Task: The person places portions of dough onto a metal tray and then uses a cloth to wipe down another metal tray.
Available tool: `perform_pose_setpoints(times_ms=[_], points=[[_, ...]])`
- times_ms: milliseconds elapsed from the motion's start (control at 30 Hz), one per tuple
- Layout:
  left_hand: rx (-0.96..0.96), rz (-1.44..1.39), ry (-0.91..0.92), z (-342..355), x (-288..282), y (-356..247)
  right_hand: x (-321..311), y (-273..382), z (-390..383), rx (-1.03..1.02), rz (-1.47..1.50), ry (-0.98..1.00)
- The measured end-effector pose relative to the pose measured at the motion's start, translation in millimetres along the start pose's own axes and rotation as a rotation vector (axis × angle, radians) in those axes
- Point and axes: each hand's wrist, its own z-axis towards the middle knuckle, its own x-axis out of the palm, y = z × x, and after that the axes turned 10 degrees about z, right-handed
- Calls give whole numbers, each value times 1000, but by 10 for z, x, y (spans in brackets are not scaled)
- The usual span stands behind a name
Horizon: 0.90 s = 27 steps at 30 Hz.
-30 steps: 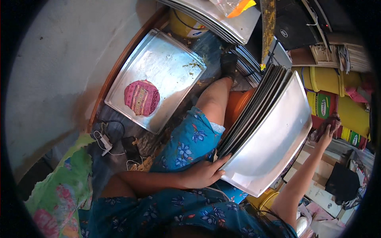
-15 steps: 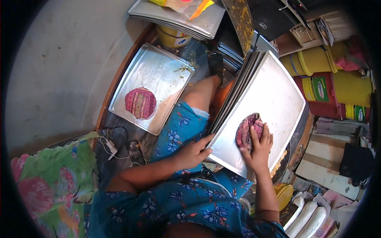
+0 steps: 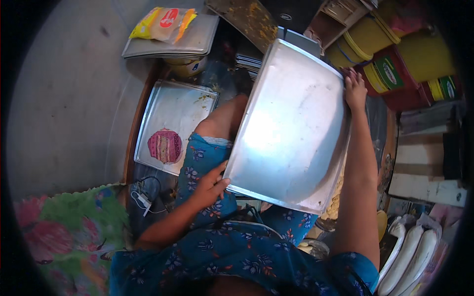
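A large silver baking tray leans over my lap, its bare metal face toward me. My left hand is closed on its near left corner, thumb against the rim. At the tray's far right edge is my right hand, with its fingers bent. A bit of dark reddish cloth pad shows at those fingertips; most of it is hidden. Another round pink patchwork pad lies on a second baking tray on the floor to my left.
More stacked trays carry a yellow-and-clear packet at the far left, above a yellow bucket. Yellow and red buckets stand at the right. White wrapped rolls lie near right; a white power strip lies near left.
My right hand has moved from the middle of the tray to its far right edge, taking the pad along. The tray now faces me more squarely, hiding the stacked edges behind it.
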Motion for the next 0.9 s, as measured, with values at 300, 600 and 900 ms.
perform_pose_setpoints(times_ms=[300, 600, 900], points=[[12, 9, -97, 11, 7, -7, -1276, 2551, -1899, -285, 301, 1070], [27, 38, -8, -7, -38, -118, -1264, 1294, -2723, -291, 320, 614], [19, 36, -7, -4, -14, -200, -83, 350, -179, -69, 43, -43]])
